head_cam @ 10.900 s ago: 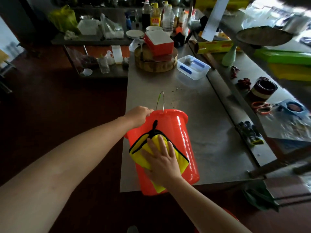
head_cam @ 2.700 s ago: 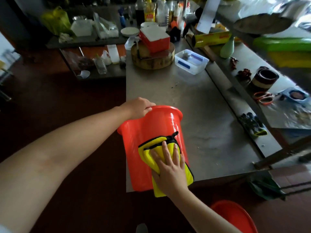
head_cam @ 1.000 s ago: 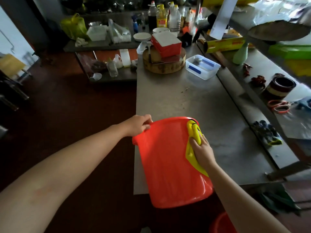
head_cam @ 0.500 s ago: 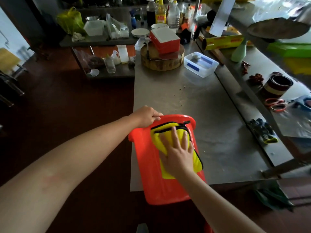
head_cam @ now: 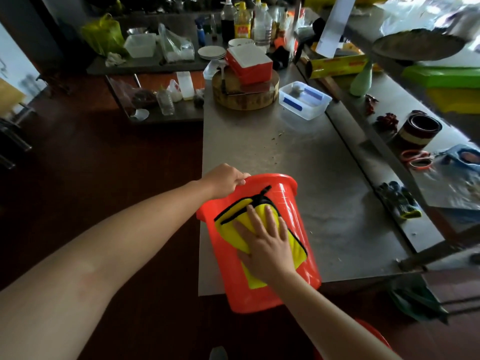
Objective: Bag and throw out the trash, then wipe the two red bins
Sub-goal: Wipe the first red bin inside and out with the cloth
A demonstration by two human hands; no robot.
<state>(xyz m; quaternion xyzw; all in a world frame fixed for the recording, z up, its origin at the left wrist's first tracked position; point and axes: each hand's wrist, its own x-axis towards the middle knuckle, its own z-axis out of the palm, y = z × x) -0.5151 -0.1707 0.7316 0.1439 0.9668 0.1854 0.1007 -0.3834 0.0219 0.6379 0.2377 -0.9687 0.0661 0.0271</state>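
While tipped on the table, red bin points away — rim farthest.

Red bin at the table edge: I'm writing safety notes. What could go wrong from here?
The red bin is tilted with its base overhanging the near edge of the table; only the left hand grips its rim, so a hard push might tip it off.
The right hand presses the yellow cloth flat, ungripped; it may slide off the glossy wall.

We see a steel table bearing a chopping block, a red box atop it, a tub beside.
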